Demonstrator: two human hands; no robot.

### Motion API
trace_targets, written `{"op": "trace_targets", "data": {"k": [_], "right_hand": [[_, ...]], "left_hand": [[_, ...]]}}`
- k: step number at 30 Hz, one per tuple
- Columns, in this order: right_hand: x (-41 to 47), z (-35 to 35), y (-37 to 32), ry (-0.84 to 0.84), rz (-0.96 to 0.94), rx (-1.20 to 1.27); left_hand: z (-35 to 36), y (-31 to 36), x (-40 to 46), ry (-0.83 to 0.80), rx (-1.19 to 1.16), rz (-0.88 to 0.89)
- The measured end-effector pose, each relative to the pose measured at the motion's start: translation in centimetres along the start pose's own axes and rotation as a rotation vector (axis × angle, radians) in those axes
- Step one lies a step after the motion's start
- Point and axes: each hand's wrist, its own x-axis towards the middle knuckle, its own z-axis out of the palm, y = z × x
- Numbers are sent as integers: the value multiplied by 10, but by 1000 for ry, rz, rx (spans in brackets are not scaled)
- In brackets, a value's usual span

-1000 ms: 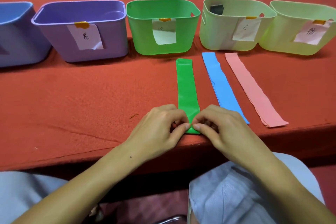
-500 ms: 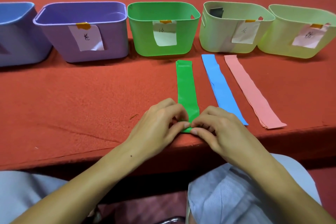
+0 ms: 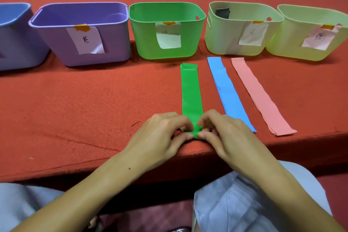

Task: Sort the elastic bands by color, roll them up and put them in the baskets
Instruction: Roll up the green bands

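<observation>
In the head view, we see the green band (image 3: 190, 90) lying flat on the red table (image 3: 94, 100), its long axis running straight away from us toward the green basket (image 3: 165, 43). Our left hand (image 3: 162, 133) and right hand (image 3: 226, 133) both pinch its near end, fingers curled on the small started roll. The free length lies beyond the grip, so we judge the roll must travel forward, both hands equally near

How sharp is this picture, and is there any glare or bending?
Head view: hands and green band sharp; no glare on the matte red table; soft shadows under the baskets; wide-angle bending tilts the purple basket outward.
</observation>
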Motion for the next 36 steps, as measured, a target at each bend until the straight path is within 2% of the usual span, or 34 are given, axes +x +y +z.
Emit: {"op": "trace_targets", "data": {"k": [4,12,19,24,30,36], "right_hand": [[0,0,-3,-9,-35,-98],[2,2,1,6,-13,-30],[7,4,6,3,-39,-60],[5,2,8,-19,-15,-45],[4,1,6,28,45,8],[7,0,8,59,10,24]], "left_hand": [[1,6,-2,2,26,-44],[-2,3,2,-11,106,-107],[1,3,1,79,158,-84],[-5,2,-2,-29,209,-29],[-3,1,2,3,172,-45],[-2,1,2,34,124,-79]]}}
